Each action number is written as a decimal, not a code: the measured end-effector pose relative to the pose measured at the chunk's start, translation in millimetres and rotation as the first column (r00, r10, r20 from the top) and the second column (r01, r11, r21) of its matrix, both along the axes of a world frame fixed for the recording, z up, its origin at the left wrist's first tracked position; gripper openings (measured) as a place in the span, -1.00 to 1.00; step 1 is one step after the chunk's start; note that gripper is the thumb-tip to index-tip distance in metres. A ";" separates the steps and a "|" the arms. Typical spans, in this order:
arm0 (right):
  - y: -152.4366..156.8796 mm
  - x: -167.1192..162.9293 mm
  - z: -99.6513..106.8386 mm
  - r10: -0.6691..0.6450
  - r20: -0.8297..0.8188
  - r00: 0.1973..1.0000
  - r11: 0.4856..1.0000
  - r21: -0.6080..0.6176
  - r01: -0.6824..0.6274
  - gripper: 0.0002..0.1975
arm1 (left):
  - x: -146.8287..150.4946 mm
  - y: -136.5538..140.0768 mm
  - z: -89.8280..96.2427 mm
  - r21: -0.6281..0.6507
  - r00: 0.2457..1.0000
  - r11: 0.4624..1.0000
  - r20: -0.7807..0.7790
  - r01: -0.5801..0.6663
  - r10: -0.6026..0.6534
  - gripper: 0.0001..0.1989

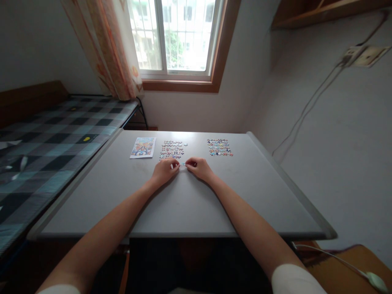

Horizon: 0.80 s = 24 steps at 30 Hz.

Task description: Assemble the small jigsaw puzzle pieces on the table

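Note:
Near the middle of the grey table (183,204), my left hand (165,169) and my right hand (199,166) face each other with fingertips pinched. Between them lies a small light-blue strip of jigsaw puzzle pieces (183,164), gripped at either end. Just beyond my left hand are rows of loose puzzle pieces (172,150), partly covered by that hand. A second group of puzzle pieces (219,147) is laid out in rows to the right. On the left rests a colourful picture sheet (143,147).
A bed with a checked cover (92,122) stands left of the table. Behind are a window (171,36) and an orange curtain (113,49). White cables (306,108) hang from a wall socket (355,56) at right. A wooden shelf (324,16) juts out above.

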State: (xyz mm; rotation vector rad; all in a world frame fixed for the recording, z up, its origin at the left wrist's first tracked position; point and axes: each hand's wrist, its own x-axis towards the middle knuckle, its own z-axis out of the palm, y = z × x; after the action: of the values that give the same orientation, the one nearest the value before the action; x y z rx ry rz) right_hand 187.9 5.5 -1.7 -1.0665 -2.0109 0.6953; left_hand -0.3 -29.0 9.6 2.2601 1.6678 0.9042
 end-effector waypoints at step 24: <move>-1.3 -0.3 1.4 -0.001 0.020 1.000 1.000 -0.004 0.001 -0.88 | 0.0 -1.1 1.0 -0.027 0.999 1.000 -0.050 0.007 -0.008 -0.84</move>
State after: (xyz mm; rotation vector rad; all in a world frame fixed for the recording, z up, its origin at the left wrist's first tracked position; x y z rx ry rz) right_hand 187.6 4.3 -0.3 -1.0808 -2.0266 0.6914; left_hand -0.3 -30.0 10.5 2.2878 1.6810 0.8247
